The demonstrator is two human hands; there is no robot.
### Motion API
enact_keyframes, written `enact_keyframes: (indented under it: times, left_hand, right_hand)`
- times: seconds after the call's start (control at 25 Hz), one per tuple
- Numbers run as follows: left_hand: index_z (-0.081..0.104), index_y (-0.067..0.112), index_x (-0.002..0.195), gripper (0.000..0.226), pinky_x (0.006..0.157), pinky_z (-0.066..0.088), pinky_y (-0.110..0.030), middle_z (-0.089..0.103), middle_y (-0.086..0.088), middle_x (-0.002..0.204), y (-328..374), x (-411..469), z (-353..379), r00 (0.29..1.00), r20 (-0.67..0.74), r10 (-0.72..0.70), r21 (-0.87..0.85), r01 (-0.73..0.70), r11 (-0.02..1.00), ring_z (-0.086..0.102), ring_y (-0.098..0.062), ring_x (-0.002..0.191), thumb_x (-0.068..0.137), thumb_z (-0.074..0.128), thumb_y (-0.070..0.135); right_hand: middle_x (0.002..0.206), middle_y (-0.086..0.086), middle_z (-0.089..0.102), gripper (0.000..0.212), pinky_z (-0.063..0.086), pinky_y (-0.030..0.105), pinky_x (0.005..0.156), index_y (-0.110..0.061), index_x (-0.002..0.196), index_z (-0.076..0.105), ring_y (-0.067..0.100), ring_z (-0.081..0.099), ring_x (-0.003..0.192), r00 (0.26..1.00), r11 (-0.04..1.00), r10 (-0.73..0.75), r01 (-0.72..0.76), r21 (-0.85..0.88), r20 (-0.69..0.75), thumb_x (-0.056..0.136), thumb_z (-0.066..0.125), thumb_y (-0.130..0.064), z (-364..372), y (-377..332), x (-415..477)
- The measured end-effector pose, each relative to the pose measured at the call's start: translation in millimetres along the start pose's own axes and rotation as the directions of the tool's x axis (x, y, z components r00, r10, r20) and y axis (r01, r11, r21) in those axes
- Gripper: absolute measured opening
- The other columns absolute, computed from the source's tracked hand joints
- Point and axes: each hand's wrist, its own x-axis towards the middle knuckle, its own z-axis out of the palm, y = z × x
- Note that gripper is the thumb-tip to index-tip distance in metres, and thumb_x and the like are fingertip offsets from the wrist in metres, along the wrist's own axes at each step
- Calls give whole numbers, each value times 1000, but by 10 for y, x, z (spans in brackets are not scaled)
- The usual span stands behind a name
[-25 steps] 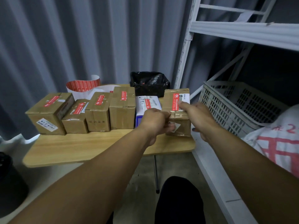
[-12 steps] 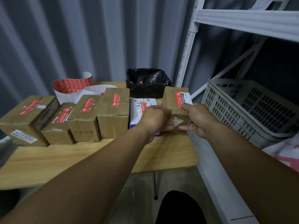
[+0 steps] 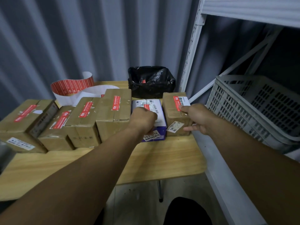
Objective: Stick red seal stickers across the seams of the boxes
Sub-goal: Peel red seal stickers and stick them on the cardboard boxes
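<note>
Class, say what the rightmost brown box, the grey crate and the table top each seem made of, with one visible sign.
Rightmost brown box: cardboard, matte brown, creased edges, glossy tape. Grey crate: probably moulded plastic, given its slotted walls. Table top: pale wood or wood-look laminate, grain lines visible; cannot tell which.

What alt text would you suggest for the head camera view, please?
A person's right hand presses a red seal sticker on the rightmost cardboard box of six stickered boxes on a wooden table; the curled left hand rests on the white box beside it. A sticker roll and black bag sit behind.
</note>
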Motion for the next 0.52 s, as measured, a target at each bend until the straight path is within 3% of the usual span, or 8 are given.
enact_keyframes:
  times: [0.24, 0.36, 0.52]
  left_hand:
    - [61, 5, 102, 12, 54, 52, -26, 64, -14, 91, -6, 52, 8, 1000, 13, -1, 52, 1, 999, 61, -23, 71, 95, 60, 15]
    - [61, 7, 98, 9, 61, 55, -29, 66, -13, 91, -19, 51, -3, 1000, 13, 3, 56, -3, 998, 62, -21, 71, 96, 60, 16]
    - [62, 9, 97, 7, 65, 57, -31, 67, -12, 91, -28, 33, -14, 999, 33, 12, 30, -13, 999, 63, -21, 71, 96, 61, 15]
  right_hand:
    - [111, 4, 74, 34, 62, 40, 75, -19, 125, 60, 22, 72, 97, 1000, 1000, 17, -17, 3, 8, 98, 62, -40, 10, 58, 34]
    - [113, 3, 73, 35, 62, 41, 76, -21, 124, 61, 21, 72, 99, 1000, 1000, 20, -20, -16, 21, 97, 62, -42, 0, 62, 25]
    - [122, 1, 69, 38, 63, 42, 75, -24, 123, 62, 23, 65, 114, 999, 999, 27, -26, -39, 24, 94, 64, -48, -25, 71, 18]
